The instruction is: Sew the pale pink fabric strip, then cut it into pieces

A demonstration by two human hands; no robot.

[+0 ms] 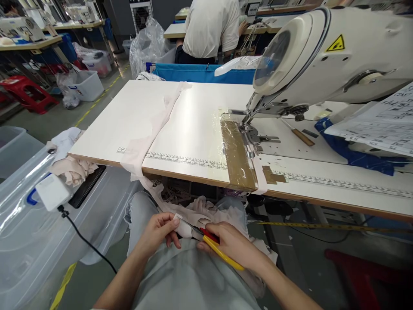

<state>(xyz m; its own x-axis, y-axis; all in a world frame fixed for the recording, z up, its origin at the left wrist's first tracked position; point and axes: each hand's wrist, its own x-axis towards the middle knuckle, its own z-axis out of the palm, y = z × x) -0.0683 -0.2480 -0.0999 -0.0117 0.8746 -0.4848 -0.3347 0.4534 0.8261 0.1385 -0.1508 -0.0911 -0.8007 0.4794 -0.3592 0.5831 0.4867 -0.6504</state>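
Note:
Over my lap, my left hand (163,230) pinches the end of a pale pink fabric strip (184,228) between thumb and fingers. My right hand (226,243) is wrapped round a pair of scissors (222,254) with red and yellow handles. Their blades point left and lie against the fabric close to my left fingertips. More of the pale pink fabric (206,209) is bunched on my lap. A long pink strip (138,150) runs from there over the table edge and across the white table (106,116).
A sewing machine (322,56) stands at the right of the table, with brown tape (237,155) before its needle. A wooden-handled tool (303,137) and printed papers (380,122) lie beyond. At left, a clear plastic bin (106,215) carries a phone (87,187) and a white charger (53,191). A person (211,28) sits ahead.

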